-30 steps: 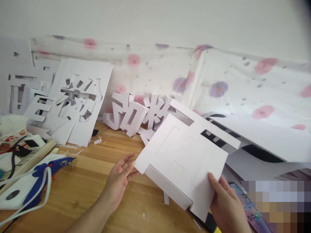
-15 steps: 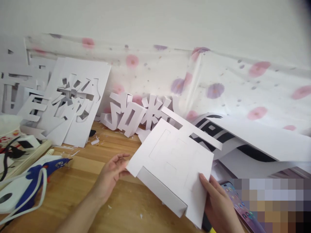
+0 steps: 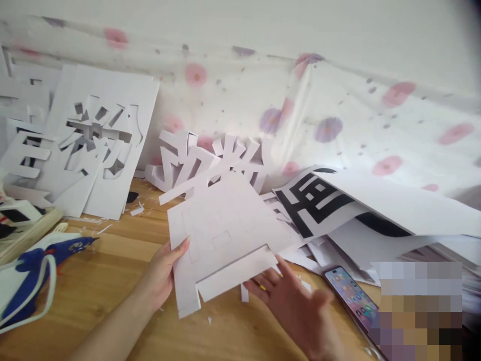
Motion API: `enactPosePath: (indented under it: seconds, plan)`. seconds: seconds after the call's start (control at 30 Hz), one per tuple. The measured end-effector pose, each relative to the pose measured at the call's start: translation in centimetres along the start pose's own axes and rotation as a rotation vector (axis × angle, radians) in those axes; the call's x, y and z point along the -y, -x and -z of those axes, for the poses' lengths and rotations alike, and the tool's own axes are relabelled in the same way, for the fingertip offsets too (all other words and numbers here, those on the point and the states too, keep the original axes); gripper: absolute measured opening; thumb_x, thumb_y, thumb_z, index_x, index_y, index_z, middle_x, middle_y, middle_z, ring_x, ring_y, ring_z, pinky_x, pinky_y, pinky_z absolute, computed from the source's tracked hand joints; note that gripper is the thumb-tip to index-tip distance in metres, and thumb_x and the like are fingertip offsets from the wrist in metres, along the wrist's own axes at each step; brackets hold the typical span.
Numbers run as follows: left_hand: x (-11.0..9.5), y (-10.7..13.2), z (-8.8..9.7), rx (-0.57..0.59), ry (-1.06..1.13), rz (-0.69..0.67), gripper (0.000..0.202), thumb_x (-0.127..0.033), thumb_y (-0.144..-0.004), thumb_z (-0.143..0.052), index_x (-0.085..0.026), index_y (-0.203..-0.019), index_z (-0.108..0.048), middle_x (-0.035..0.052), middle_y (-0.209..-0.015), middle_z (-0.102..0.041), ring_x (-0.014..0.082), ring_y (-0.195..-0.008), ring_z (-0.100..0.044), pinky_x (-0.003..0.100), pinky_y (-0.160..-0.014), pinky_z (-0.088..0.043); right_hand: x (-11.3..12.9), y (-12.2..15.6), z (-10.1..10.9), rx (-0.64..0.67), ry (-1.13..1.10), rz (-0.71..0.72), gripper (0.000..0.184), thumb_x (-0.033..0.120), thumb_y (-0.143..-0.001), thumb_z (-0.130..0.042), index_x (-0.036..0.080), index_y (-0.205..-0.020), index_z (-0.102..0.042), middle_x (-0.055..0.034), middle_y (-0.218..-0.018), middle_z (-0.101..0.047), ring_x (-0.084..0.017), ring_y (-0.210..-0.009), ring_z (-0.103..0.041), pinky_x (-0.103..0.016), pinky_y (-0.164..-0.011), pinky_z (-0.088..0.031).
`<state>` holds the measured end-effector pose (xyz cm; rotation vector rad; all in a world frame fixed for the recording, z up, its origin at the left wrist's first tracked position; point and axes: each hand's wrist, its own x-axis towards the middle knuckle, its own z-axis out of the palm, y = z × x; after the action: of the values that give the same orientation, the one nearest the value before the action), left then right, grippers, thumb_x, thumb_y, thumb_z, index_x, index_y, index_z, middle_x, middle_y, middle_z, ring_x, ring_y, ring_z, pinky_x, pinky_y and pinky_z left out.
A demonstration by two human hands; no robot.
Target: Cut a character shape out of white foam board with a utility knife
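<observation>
My left hand [image 3: 165, 273] grips the left edge of a white foam-board piece [image 3: 225, 225], thumb on top and fingers beneath. The piece is tilted above the wooden table, with faint outlines marked on its face, a thin bar along its far edge and a strip folded down along its near edge. Palm up, my right hand [image 3: 289, 301] lies by the near right corner of the piece with its fingers stretched out. Whether those fingertips touch the underside is hidden.
White cut-out characters [image 3: 210, 160] stand at the back; cut boards [image 3: 108, 145] lean against the wall covering at left. A blue glue gun [image 3: 41, 271] lies at left. At right are a phone [image 3: 351, 296] and paper sheets with a black printed character [image 3: 315, 200].
The white piece has turned and moved left. My left hand has taken a firmer hold on its edge, while my right hand has let go of the right side and spread its fingers.
</observation>
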<state>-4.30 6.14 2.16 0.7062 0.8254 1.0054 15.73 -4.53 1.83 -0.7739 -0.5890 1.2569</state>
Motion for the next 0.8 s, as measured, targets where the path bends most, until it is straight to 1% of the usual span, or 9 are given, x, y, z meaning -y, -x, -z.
enactPosePath:
  seconds: [0.07,0.17,0.23,0.3,0.4,0.5,0.57,0.7,0.8]
  plan:
    - [0.2,0.0,0.0,0.002,0.004,0.021,0.046,-0.023,-0.075,-0.068,-0.018,-0.119,-0.055,0.0086,-0.108,-0.066,0.0223,-0.092,-0.065,0.030,-0.079,-0.052,-0.9,0.1,-0.5,-0.006,0.061,0.017,0.054,0.056,-0.046,-0.076,0.031,-0.094,-0.065,-0.0049,-0.089,-0.069,-0.025,-0.081,-0.062,-0.044,-0.075,-0.045]
    - [0.8,0.3,-0.1,0.049,0.009,0.094,0.048,-0.025,-0.074,-0.069,-0.019,-0.120,-0.055,0.0090,-0.106,-0.067,0.0233,-0.090,-0.066,0.031,-0.078,-0.052,-1.4,0.5,-0.7,-0.072,0.178,0.072,0.027,0.036,-0.067,-0.071,0.029,-0.092,-0.065,-0.0026,-0.089,-0.069,-0.019,-0.076,-0.061,-0.037,-0.070,-0.046]
    - [1.3,0.6,-0.4,0.078,0.018,0.153,0.046,-0.028,-0.075,-0.069,-0.019,-0.118,-0.057,0.0089,-0.104,-0.068,0.0240,-0.090,-0.066,0.032,-0.076,-0.052,-1.3,0.6,-0.6,-0.092,0.211,0.129,0.020,0.034,-0.071,-0.068,0.026,-0.089,-0.066,-0.0024,-0.087,-0.069,-0.019,-0.077,-0.060,-0.036,-0.070,-0.047]
    - [1.6,0.9,-0.8,0.101,0.034,0.209,0.041,-0.029,-0.076,-0.067,-0.017,-0.114,-0.059,0.0081,-0.099,-0.069,0.0247,-0.089,-0.066,0.031,-0.073,-0.052,-1.2,0.7,-0.4,-0.084,0.211,0.154,0.020,0.035,-0.072,-0.066,0.024,-0.088,-0.066,-0.0036,-0.087,-0.069,-0.020,-0.080,-0.061,-0.037,-0.074,-0.047]
    - [1.9,1.3,-1.3,0.116,0.052,0.271,0.034,-0.029,-0.077,-0.066,-0.015,-0.107,-0.063,0.0058,-0.090,-0.071,0.0251,-0.087,-0.066,0.029,-0.067,-0.052,-1.1,0.7,-0.3,-0.080,0.194,0.151,0.027,0.036,-0.072,-0.066,0.024,-0.096,-0.064,-0.0049,-0.093,-0.069,-0.022,-0.083,-0.061,-0.040,-0.079,-0.045]
    - [2.2,1.4,-1.6,0.132,0.040,0.290,0.031,-0.032,-0.074,-0.068,-0.015,-0.101,-0.065,0.0053,-0.089,-0.072,0.0259,-0.089,-0.066,0.028,-0.066,-0.052,-1.1,0.9,-0.3,-0.113,0.154,0.184,0.039,0.039,-0.067,-0.070,0.025,-0.103,-0.061,-0.0058,-0.098,-0.068,-0.024,-0.091,-0.061,-0.043,-0.083,-0.044]
    - [2.3,1.5,-1.7,0.136,0.029,0.275,0.033,-0.033,-0.073,-0.069,-0.016,-0.101,-0.066,0.0057,-0.091,-0.071,0.0264,-0.091,-0.065,0.029,-0.067,-0.052,-1.1,1.1,-0.3,-0.162,0.166,0.204,0.040,0.041,-0.066,-0.071,0.025,-0.102,-0.062,-0.0058,-0.097,-0.068,-0.024,-0.093,-0.060,-0.043,-0.083,-0.045]
    - [2.3,1.5,-2.0,0.093,0.021,0.183,0.042,-0.032,-0.074,-0.069,-0.019,-0.112,-0.060,0.0051,-0.097,-0.070,0.0260,-0.096,-0.063,0.030,-0.073,-0.052,-0.8,1.1,0.0,-0.216,0.278,0.221,0.030,0.041,-0.068,-0.069,0.023,-0.092,-0.066,-0.0045,-0.089,-0.069,-0.022,-0.081,-0.063,-0.039,-0.075,-0.050]
    - [2.0,1.6,-2.2,0.060,0.008,0.107,0.052,-0.033,-0.073,-0.070,-0.022,-0.121,-0.053,0.0046,-0.104,-0.068,0.0249,-0.097,-0.063,0.030,-0.077,-0.051,-0.9,1.0,0.4,-0.215,0.300,0.219,0.032,0.041,-0.071,-0.067,0.024,-0.097,-0.064,-0.0039,-0.092,-0.069,-0.022,-0.083,-0.063,-0.039,-0.076,-0.050]
